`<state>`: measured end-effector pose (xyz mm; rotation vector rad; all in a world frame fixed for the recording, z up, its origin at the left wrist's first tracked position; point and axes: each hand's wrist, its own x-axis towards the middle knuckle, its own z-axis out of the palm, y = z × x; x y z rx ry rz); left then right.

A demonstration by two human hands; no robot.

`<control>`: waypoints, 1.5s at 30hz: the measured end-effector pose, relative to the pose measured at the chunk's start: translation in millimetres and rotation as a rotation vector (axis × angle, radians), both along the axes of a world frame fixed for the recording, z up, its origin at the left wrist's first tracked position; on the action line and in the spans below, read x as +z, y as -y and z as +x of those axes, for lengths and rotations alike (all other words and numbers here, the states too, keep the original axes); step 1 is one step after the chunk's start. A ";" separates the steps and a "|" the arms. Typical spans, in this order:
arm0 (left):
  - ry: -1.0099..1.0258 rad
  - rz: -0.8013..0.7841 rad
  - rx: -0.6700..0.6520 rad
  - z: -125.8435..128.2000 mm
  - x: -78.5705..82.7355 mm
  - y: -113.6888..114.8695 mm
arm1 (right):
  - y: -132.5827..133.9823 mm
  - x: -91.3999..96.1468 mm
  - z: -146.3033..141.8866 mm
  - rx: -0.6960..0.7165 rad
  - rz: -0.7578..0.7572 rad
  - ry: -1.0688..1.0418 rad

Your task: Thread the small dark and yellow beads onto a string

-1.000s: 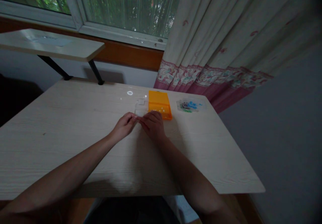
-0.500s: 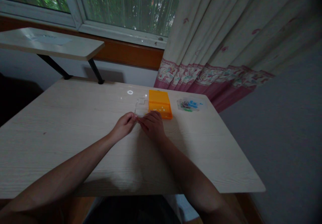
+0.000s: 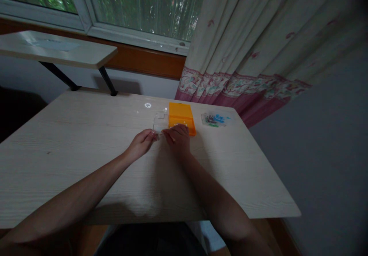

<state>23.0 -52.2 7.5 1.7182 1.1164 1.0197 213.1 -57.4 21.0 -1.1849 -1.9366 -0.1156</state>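
My left hand (image 3: 140, 144) and my right hand (image 3: 178, 138) rest close together on the pale wooden table (image 3: 86, 148), fingers curled in a pinch. Their tips meet over something small that I cannot make out. Just beyond the fingertips lies a clear plastic lid or tray (image 3: 160, 122). An orange box (image 3: 181, 117) with small pale pieces in it sits right behind my right hand, almost touching it.
A clear bag of blue and green small parts (image 3: 215, 119) lies to the right of the orange box. A second table top (image 3: 54, 52) stands at the back left under the window. A curtain (image 3: 258, 49) hangs at the right, beyond the table's right edge.
My right hand has shifted slightly forward and up toward the orange box; the left hand has stayed in place. The view has drifted a little.
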 end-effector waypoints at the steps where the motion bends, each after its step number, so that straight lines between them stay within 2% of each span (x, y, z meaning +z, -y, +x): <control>1: -0.019 0.004 -0.003 -0.3 0.2 0.2 | -3.1 -1.7 3.9 -0.053 -0.012 -0.035; 5: -0.119 0.067 -0.024 -0.3 3.7 1.9 | -14.5 -9.0 17.3 -0.172 -0.067 -0.146; 10: -0.179 0.116 -0.037 1.0 7.3 3.6 | -18.6 -13.0 18.9 -0.209 -0.059 -0.174; 15: -0.192 0.154 -0.081 1.4 5.8 4.2 | -19.1 -17.0 15.4 -0.214 -0.082 -0.110; 20: -0.299 0.226 -0.147 0.3 2.9 5.6 | -19.3 -17.7 14.6 -0.213 -0.167 -0.059; 25: -0.362 0.320 -0.223 0.8 7.7 6.7 | -17.8 -15.2 13.8 -0.168 -0.186 -0.011; 38: -0.381 0.372 -0.256 1.4 8.6 7.5 | -19.0 -18.3 13.6 -0.118 -0.195 0.005; 45: -0.403 0.383 -0.263 1.1 8.6 8.2 | -20.7 -17.5 13.3 -0.113 -0.138 -0.075</control>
